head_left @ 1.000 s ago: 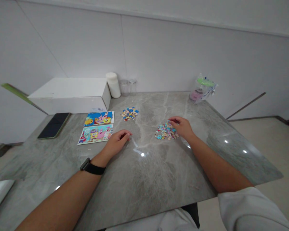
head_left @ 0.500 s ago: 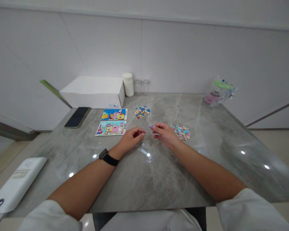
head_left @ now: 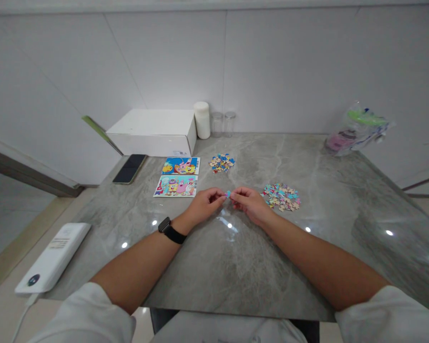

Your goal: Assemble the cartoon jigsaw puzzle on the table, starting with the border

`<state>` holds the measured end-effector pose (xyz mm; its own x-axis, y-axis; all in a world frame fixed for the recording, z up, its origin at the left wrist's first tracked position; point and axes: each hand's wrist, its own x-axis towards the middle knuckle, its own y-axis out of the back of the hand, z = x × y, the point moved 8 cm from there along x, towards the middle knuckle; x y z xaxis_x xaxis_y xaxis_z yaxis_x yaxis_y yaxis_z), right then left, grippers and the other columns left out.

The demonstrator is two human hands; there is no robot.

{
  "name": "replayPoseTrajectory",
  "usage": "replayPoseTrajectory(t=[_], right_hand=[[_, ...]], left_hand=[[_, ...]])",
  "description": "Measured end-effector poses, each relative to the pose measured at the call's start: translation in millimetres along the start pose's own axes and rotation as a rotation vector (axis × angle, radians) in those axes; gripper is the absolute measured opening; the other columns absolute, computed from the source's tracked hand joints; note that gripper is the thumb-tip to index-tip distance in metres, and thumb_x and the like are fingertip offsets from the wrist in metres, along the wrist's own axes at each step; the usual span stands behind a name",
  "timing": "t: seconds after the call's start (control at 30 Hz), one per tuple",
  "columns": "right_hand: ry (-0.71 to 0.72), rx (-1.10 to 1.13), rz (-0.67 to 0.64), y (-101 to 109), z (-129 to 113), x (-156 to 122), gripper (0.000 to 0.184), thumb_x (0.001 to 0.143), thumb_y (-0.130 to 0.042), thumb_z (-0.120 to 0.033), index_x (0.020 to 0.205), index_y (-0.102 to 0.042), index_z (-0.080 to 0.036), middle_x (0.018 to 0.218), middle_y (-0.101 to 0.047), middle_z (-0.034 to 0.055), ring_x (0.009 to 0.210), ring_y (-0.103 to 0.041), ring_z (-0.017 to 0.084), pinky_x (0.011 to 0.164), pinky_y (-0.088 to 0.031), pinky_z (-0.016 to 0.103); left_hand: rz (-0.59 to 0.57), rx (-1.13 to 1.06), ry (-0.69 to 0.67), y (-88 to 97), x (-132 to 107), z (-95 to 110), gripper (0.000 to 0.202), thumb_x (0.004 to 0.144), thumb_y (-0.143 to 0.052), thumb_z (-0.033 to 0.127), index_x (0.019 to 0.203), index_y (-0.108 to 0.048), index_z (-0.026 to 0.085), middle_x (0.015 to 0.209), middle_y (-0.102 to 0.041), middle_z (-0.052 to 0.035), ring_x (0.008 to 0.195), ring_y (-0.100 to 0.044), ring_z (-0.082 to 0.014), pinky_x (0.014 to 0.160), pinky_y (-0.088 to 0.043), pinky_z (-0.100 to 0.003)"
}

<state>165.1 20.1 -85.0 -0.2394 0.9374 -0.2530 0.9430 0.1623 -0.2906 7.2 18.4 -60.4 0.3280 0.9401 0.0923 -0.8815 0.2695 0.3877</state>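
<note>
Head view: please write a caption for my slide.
Right hand holds a puzzle piece at the fingertips of the left hand.

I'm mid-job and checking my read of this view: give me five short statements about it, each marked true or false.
1. The right hand pinches a puzzle piece. True.
2. The left hand rests on the phone. False: the left hand is at the puzzle piece, fingertips close to the right hand's.
3. The watch is on the right wrist. False: the watch is on the left wrist.
4. The white bottle stands beside the white box. True.
5. The phone lies nearer the person than the white box. True.
</note>
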Motion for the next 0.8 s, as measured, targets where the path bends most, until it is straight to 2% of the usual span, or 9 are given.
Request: replayPoseTrajectory(t=[0.2,0.43,0.53,0.63,0.7,0.73,0.8], right_hand=[[-0.006,0.022,-0.001,0.3,-2.0,-0.2,0.047,0.056,-0.099,-0.053,0.076,-0.074,-0.019,0.07,-0.065,-0.0009,0.067,-0.058,0.013,0.064,-0.051,0.028],[0.03,-0.031,0.001,-4.6,-5.8,-2.9,0.048,0.057,-0.095,-0.058,0.076,-0.073,-0.021,0.07,-0.064,-0.001,0.066,-0.058,0.014,0.064,-0.052,0.029],[0.17,-0.178,0.058,9.2,-38.4,-0.6,0.044,0.064,-0.09,-0.06,0.077,-0.073,-0.022,0.07,-0.064,-0.0007,0.067,-0.059,0.016,0.07,-0.054,0.033],[0.427,-0.45,0.203,39.2,-94.3,-1.9,0.036,0.076,-0.082,-0.057,0.082,-0.074,-0.023,0.077,-0.068,0.0009,0.073,-0.061,0.018,0.076,-0.052,0.034],[0.551,-0.653,0.271,56.6,-122.3,-2.9,0.029,0.084,-0.076,-0.052,0.087,-0.075,-0.023,0.089,-0.072,0.0035,0.083,-0.064,0.02,0.083,-0.052,0.035],[0.599,-0.766,0.276,61.6,-130.1,-2.2,0.025,0.087,-0.074,-0.048,0.087,-0.076,-0.023,0.095,-0.073,0.0051,0.091,-0.066,0.022,0.088,-0.052,0.037],[0.637,-0.98,0.258,67.1,-130.3,3.3,0.016,0.089,-0.072,-0.037,0.084,-0.076,-0.023,0.104,-0.074,0.0075,0.106,-0.066,0.025,0.1,-0.05,0.04]], left_hand=[[-0.014,-0.031,0.038,0.0,-0.6,0.0,0.037,0.092,-0.067,0.054,0.087,-0.069,0.017,0.074,-0.067,0.0002,0.064,-0.056,-0.0123,0.061,-0.043,-0.024],[-0.005,-0.002,0.038,0.5,-3.9,5.4,0.033,0.092,-0.066,0.05,0.084,-0.068,0.018,0.072,-0.067,0.0005,0.062,-0.054,-0.0124,0.06,-0.042,-0.025],[-0.019,0.044,0.02,0.0,-4.6,6.5,0.031,0.093,-0.064,0.048,0.085,-0.069,0.018,0.072,-0.067,0.0003,0.063,-0.055,-0.0132,0.059,-0.041,-0.025],[-0.049,0.101,-0.015,-1.7,-5.0,7.8,0.028,0.095,-0.062,0.045,0.088,-0.071,0.019,0.073,-0.068,0.0,0.064,-0.056,-0.0136,0.06,-0.042,-0.025],[-0.072,0.135,-0.044,-3.8,-5.2,9.4,0.027,0.096,-0.061,0.042,0.091,-0.072,0.019,0.074,-0.069,0.0001,0.065,-0.056,-0.0133,0.062,-0.042,-0.025],[-0.081,0.154,-0.06,-4.9,-5.3,10.4,0.026,0.097,-0.061,0.041,0.092,-0.072,0.019,0.075,-0.069,0.0001,0.065,-0.057,-0.0132,0.063,-0.043,-0.025],[-0.095,0.183,-0.089,-6.7,-5.5,12.7,0.025,0.097,-0.061,0.04,0.092,-0.073,0.019,0.076,-0.07,0.0003,0.065,-0.057,-0.0131,0.064,-0.043,-0.025]])
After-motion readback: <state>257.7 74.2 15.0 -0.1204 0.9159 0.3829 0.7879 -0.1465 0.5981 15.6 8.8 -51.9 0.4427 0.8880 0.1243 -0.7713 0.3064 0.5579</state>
